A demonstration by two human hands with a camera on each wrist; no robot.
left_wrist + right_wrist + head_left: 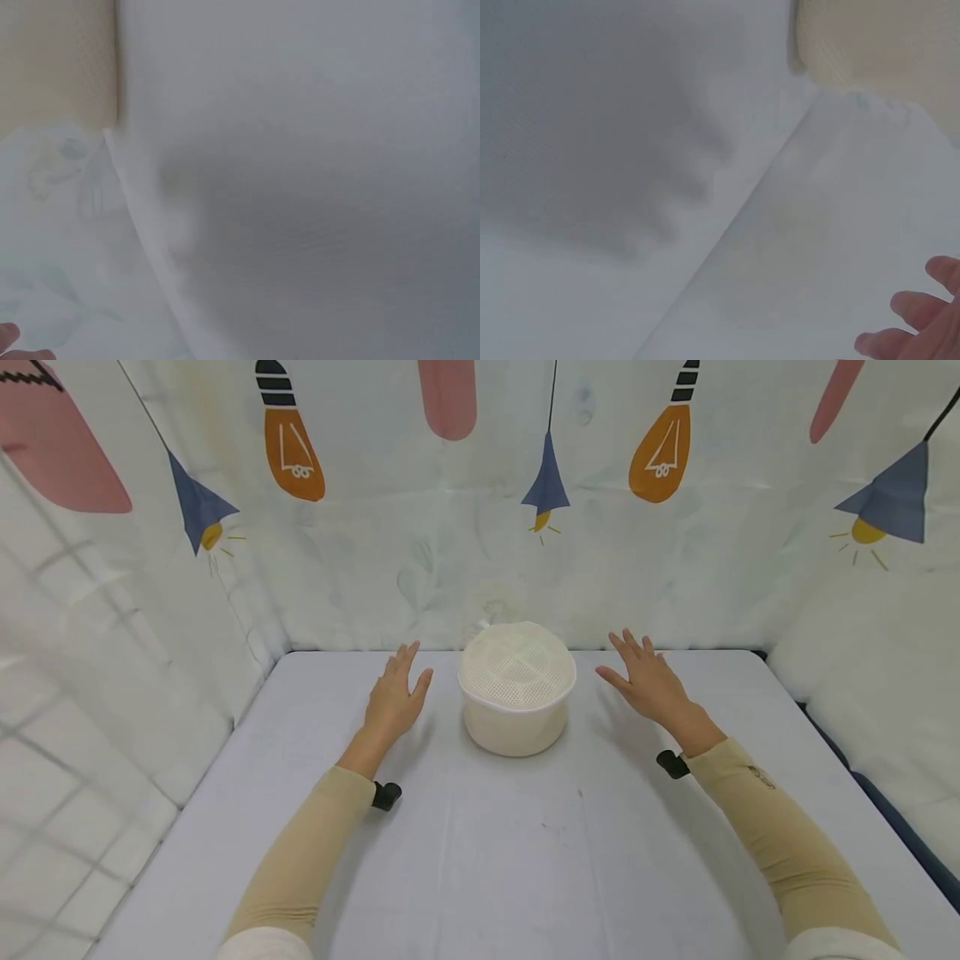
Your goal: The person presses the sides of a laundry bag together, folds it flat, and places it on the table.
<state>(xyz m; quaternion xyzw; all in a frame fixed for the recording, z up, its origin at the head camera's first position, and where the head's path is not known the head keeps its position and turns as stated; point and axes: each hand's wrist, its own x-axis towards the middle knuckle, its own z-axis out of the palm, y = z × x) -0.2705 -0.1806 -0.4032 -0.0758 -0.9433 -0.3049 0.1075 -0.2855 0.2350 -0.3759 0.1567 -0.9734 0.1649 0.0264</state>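
Observation:
A round cream plastic tub (516, 731) with a flat perforated top (517, 667) stands near the far edge of the table. My left hand (393, 695) is held to the left of it, fingers extended and thumb apart, touching nothing. On the other side my right hand (654, 687) is spread out, also apart from the tub. Part of the tub's side fills the upper left corner of the left wrist view (56, 60) and the upper right corner of the right wrist view (885, 49). Fingertips (919, 307) of the right hand show low in the right wrist view.
A white cloth covers the table (510, 860). Behind it hangs a pale curtain (465, 552) printed with lamps and bulbs, and white sheeting (112, 693) closes off the left side. Each wrist carries a small black camera (387, 795).

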